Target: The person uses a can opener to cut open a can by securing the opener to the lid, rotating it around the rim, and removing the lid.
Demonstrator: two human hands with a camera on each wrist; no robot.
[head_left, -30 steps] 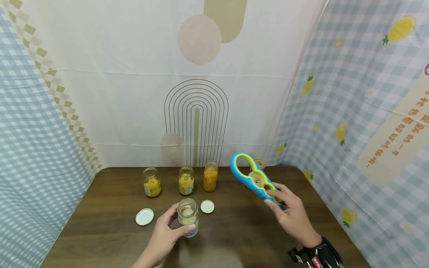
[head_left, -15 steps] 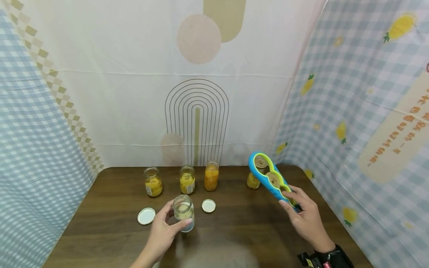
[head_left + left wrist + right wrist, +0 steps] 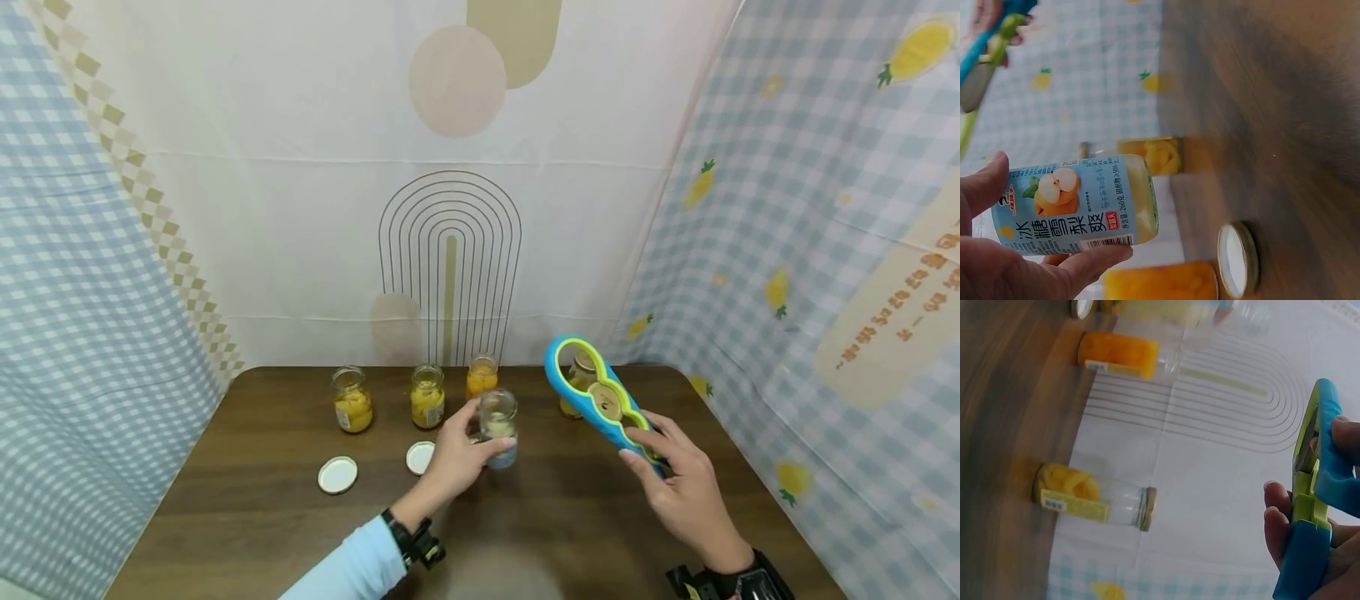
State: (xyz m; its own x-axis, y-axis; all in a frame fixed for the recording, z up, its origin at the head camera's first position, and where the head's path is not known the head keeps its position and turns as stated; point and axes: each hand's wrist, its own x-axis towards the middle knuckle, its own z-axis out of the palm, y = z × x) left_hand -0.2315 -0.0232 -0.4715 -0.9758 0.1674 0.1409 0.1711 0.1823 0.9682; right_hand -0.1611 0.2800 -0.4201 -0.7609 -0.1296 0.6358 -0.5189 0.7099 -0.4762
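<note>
Jar (image 3: pixel 1079 203) with “冰糖雪梨爽” label (image 3: pixel 1063 209)

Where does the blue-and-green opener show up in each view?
Head: opener right of centre, in the right hand.
Left wrist: opener in the upper left corner, partly cut off.
Right wrist: opener along the right side.
Shared landmark: the orange-filled jar, visible in all three.

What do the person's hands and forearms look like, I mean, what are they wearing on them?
The left hand and right hand are both without gloves. The left arm has a light blue sleeve ending near the wrist, where there is a black strap with a small black device. The right wrist wears a black band; any sleeve there is out of view.
</note>
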